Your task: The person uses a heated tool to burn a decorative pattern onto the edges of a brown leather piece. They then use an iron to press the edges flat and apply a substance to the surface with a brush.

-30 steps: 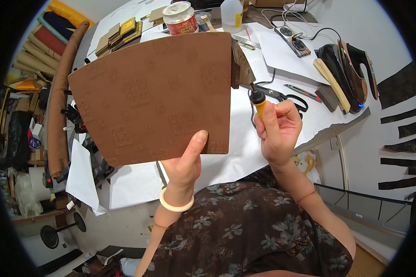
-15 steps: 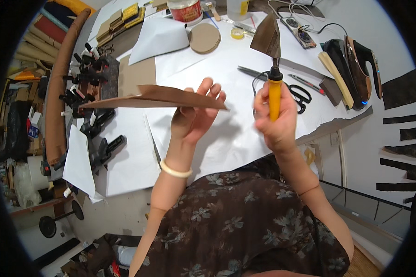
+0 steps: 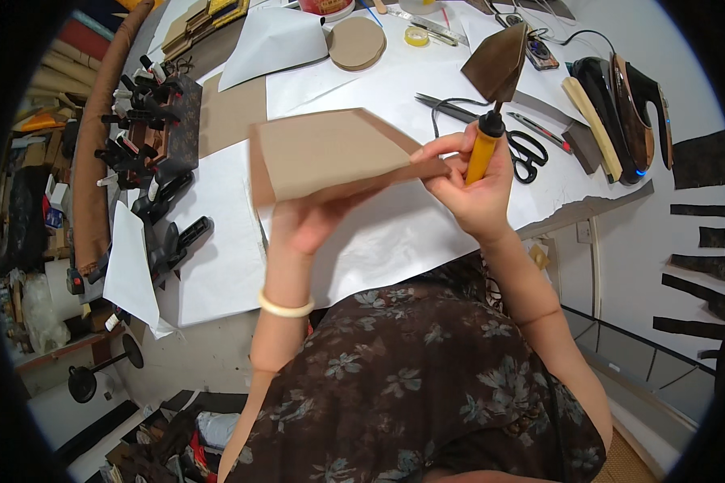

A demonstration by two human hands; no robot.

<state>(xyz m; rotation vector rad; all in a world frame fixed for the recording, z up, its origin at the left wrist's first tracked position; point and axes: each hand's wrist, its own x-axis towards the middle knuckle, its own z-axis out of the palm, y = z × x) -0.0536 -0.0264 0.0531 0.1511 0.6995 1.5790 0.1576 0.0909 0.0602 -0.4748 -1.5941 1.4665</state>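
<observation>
Head — panel (image 3: pixel 330 153) in fingers (image 3: pixel 447 146) — jar (image 3: pixel 327 7), contents unclear

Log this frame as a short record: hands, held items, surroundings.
Left hand: beneath the panel, supporting it; fingers mostly hidden
Panel: tan upper face with brown borders, above the table, slightly blurred
Right hand: grips the yellow-handled tool; fingers also at the panel's right end
Tool head: flat, brown, raised above the handle
Beyond the hands: scissors, tan disc, yellow tape roll
Table covering: white sheet
</observation>
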